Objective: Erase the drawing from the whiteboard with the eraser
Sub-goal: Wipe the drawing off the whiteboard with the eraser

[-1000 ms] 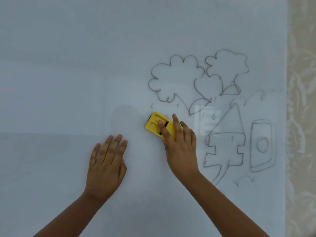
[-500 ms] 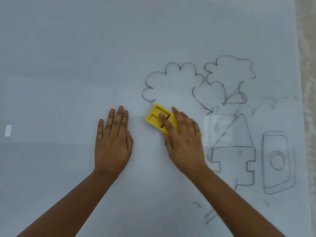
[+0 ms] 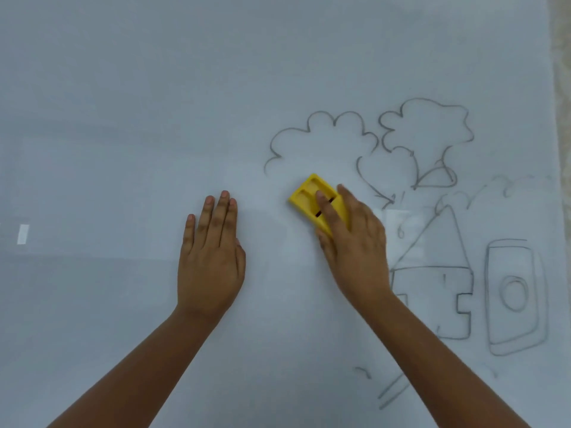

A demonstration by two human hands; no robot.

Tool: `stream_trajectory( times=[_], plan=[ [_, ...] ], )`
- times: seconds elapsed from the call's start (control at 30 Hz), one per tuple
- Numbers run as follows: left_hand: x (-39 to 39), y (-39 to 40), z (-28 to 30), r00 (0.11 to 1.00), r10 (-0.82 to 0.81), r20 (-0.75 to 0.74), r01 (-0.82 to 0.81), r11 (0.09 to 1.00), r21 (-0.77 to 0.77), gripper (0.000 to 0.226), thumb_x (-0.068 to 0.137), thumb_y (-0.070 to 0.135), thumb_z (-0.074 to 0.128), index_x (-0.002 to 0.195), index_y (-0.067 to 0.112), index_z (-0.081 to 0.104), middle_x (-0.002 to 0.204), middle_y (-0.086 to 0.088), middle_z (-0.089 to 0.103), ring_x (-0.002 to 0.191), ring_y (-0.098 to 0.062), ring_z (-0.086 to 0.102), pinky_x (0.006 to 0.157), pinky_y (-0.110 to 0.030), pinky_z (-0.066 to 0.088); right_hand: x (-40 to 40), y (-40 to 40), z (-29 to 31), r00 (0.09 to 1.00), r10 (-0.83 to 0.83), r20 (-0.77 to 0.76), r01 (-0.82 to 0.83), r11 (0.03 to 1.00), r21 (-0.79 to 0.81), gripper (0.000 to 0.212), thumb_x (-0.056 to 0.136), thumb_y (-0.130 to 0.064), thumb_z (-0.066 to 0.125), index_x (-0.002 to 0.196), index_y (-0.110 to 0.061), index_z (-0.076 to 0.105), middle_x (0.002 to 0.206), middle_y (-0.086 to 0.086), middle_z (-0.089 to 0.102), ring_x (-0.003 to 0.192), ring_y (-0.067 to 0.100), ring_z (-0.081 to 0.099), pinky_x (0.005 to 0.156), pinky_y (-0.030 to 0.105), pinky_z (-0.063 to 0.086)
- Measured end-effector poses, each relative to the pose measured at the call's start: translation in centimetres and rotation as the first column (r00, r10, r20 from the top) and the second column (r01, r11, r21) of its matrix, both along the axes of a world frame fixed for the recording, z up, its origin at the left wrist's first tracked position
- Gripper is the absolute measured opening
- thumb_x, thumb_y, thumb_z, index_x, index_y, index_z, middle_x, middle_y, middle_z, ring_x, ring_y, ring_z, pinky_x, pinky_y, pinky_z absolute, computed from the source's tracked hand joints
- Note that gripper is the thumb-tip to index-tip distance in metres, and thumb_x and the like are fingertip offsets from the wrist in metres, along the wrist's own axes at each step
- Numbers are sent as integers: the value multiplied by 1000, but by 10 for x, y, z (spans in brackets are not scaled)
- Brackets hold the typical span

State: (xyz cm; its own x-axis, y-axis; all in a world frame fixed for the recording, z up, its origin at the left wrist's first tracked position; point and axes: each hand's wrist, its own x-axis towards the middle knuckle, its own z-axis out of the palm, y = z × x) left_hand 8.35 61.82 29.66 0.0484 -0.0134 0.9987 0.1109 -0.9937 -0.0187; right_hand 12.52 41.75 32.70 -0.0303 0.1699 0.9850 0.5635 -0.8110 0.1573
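A yellow eraser (image 3: 309, 194) lies flat on the whiteboard (image 3: 123, 118), just below a drawn cloud outline. My right hand (image 3: 352, 242) presses on it, fingers over its right half. The line drawing (image 3: 432, 227) fills the board's right side: cloud shapes at the top, a pointed house in the middle, a rounded rectangle with a ring at the right. The lower edge of the left cloud is wiped away. My left hand (image 3: 211, 257) rests flat on the board, left of the eraser, holding nothing.
The board's right edge (image 3: 553, 88) meets a pale patterned wall. A small white light reflection (image 3: 23, 233) shows at the far left. Faint stray pen marks (image 3: 389, 390) sit low on the board beside my right forearm.
The eraser has slid up and right under my right hand, and the bottom of the left cloud and its stem are gone. My left hand moved up the board. The view shifted.
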Motion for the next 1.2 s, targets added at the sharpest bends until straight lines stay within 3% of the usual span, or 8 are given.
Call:
stream_trajectory(
  times=[0.13, 0.33, 0.57, 0.7, 0.8, 1.0, 1.1, 1.2],
  plan=[
    [2, 4, 3, 1000, -3, -11, 3, 1000, 0, 54, 92, 16, 26, 144, 1, 31, 151, -15, 34, 141, -27, 25, 115, -46, 19, -2, 17, 52, 993, -11, -119, 39, 972, 231, 52, 96, -30, 44, 144, -25, 25, 152, 13, 25, 127, 36, 36, 105, 47, 27],
    [-2, 2, 5, 1000, -14, -10, 14, 1000, 20, 53, 91, 15, 27, 140, -1, 37, 148, -16, 38, 138, -30, 30, 113, -45, 18, -15, 35, 18, 993, -30, 116, 45, 992, -122, 57, 82, -21, 69, 133, -24, 47, 137, 14, 50, 105, 36, 57, 89, 46, 45],
    [-3, 5, 3, 1000, -22, -15, 22, 1000, 22, 53, 92, 16, 26, 141, -2, 35, 148, -17, 36, 138, -31, 29, 114, -44, 15, -3, 17, 109, 989, -37, -140, 86, 930, 359, 56, 95, -30, 45, 145, -31, 19, 152, 9, 23, 122, 34, 36, 102, 44, 26],
    [-3, 5, 4, 1000, -20, 2, 20, 999, 25, 52, 92, 15, 28, 140, -1, 37, 147, -17, 38, 138, -29, 30, 114, -45, 15, -19, 72, 63, 1000, 8, 18, -10, 993, 114, 53, 92, -32, 51, 142, -29, 31, 146, 10, 37, 113, 33, 46, 96, 44, 34],
    [-4, 4, 2, 1000, -12, 0, 12, 1000, 12, 52, 91, 16, 30, 141, 0, 37, 147, -16, 38, 138, -28, 30, 114, -45, 13, -8, 39, 40, 997, 21, 69, -19, 999, -28, 50, 91, -33, 54, 138, -24, 39, 143, 13, 43, 107, 36, 51, 91, 44, 40],
    [-3, 5, -1, 1000, -23, 6, 23, 1000, 12, 53, 93, 16, 29, 143, 1, 33, 150, -13, 32, 139, -28, 27, 117, -42, 7, 16, -30, 131, 982, -7, -189, 113, 823, 556, 56, 96, -32, 44, 146, -28, 19, 153, 10, 22, 124, 36, 37, 103, 44, 29],
    [-2, 7, -1, 999, -33, 6, 33, 999, 13, 53, 93, 16, 28, 143, 1, 33, 150, -14, 33, 140, -27, 27, 117, -42, 7, 5, 16, 131, 994, -47, -97, 83, 907, 413, 56, 95, -35, 43, 145, -29, 20, 153, 9, 24, 120, 34, 40, 98, 42, 31],
    [-1, 7, -2, 999, -40, 3, 40, 999, 20, 53, 93, 17, 27, 143, 0, 33, 150, -15, 33, 140, -28, 26, 117, -43, 8, 5, 28, 86, 996, -5, 86, -4, 994, 105, 50, 93, -31, 50, 140, -24, 36, 145, 14, 38, 110, 35, 49, 92, 43, 38]
  ],
)
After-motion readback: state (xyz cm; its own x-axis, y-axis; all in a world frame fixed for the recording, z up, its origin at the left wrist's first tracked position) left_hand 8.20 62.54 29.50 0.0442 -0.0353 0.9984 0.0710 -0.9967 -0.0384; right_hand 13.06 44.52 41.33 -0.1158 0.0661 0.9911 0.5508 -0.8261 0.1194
